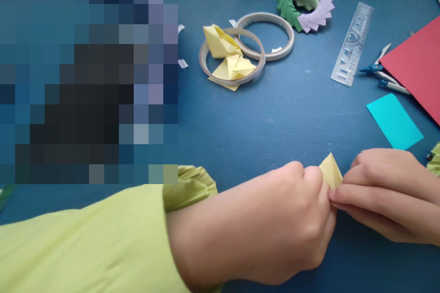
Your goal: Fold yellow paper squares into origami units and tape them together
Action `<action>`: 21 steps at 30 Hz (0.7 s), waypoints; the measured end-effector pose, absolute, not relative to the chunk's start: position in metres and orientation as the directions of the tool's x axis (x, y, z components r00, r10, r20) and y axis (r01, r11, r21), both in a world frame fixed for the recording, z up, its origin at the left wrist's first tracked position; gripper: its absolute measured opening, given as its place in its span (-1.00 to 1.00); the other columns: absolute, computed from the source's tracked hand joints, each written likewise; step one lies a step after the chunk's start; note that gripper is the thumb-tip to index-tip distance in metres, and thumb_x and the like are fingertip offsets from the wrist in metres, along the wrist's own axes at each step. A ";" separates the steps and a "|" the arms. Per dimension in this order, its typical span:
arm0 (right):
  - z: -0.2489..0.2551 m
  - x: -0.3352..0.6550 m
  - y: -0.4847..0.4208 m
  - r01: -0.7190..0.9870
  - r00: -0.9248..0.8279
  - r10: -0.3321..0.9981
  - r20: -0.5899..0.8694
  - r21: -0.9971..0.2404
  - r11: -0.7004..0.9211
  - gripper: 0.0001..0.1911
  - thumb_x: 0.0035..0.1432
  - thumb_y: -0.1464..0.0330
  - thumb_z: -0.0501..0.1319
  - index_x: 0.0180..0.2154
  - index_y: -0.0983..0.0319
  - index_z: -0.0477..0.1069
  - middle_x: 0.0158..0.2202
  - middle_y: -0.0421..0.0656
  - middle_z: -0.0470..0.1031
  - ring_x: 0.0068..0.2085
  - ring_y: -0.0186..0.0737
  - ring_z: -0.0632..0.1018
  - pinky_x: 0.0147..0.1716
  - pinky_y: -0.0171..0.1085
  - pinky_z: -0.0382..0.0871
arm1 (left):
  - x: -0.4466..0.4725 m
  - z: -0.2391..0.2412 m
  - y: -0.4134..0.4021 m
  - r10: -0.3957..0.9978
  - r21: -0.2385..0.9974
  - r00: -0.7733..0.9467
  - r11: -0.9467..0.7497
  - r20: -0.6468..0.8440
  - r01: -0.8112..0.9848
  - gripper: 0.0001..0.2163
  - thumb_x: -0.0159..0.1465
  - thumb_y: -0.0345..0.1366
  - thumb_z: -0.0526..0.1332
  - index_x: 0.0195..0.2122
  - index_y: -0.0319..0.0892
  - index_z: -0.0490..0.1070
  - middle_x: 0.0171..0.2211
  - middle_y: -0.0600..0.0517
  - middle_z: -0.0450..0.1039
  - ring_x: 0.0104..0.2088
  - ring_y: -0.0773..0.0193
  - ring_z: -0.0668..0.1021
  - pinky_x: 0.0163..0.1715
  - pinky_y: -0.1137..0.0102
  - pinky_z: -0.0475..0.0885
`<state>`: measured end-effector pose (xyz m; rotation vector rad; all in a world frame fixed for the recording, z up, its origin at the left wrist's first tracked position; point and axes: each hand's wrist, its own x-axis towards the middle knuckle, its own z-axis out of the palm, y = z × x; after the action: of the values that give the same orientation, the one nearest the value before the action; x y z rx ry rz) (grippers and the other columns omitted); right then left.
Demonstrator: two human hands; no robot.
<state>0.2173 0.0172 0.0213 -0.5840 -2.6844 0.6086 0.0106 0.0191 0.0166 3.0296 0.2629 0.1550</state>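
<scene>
A small piece of folded yellow paper (330,170) is pinched between my two hands near the lower right, with one pointed corner showing above the fingers. My left hand (288,219) is curled closed, knuckles up, its fingertips hidden behind the back of the hand. From the right, my right hand (385,192) presses its fingers together at the same paper. The fingertips of both hands almost meet there. Most of the paper is covered by the fingers.
Beyond my hands, two tape rolls (291,39) overlap, with folded yellow paper pieces (223,42) in one. Farther back lies a purple and green paper ring (325,7). To the right are a clear ruler (354,43), a turquoise sheet (395,121), a compass (373,69) and red paper (417,62).
</scene>
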 end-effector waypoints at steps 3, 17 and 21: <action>0.022 0.216 0.019 0.293 -0.870 0.436 0.229 -0.471 0.832 -0.81 0.30 0.51 -0.03 -0.14 0.38 0.32 -0.40 -0.13 0.46 -0.39 -0.29 0.35 -0.45 -0.26 0.21 | 0.011 0.016 0.019 0.166 0.094 0.982 -0.983 0.094 0.157 -0.94 0.08 -0.34 0.15 -0.51 -0.17 0.30 -0.62 0.06 0.21 -0.63 0.24 0.24 -0.69 0.33 0.06; 0.025 0.214 0.019 0.286 -0.872 0.417 0.255 -0.425 0.859 -0.80 0.29 0.53 -0.05 -0.13 0.39 0.30 -0.41 -0.11 0.49 -0.40 -0.28 0.45 -0.50 -0.24 0.31 | 0.011 0.016 0.019 0.183 0.081 0.976 -0.982 0.121 0.174 -0.93 0.07 -0.35 0.13 -0.54 -0.16 0.27 -0.64 0.06 0.20 -0.64 0.25 0.22 -0.69 0.33 0.03; 0.027 0.214 0.018 0.310 -0.869 0.441 0.225 -0.448 0.839 -0.78 0.33 0.49 -0.09 -0.13 0.37 0.29 -0.42 -0.14 0.49 -0.42 -0.32 0.43 -0.49 -0.27 0.30 | 0.011 0.016 0.018 0.190 0.081 0.975 -0.980 0.116 0.181 -0.93 0.07 -0.36 0.13 -0.54 -0.16 0.28 -0.63 0.06 0.20 -0.63 0.24 0.24 -0.69 0.33 0.05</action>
<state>0.2140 0.0182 0.0268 -0.5673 -2.6978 0.5790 0.0109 0.0184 0.0163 3.0524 0.2872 0.1892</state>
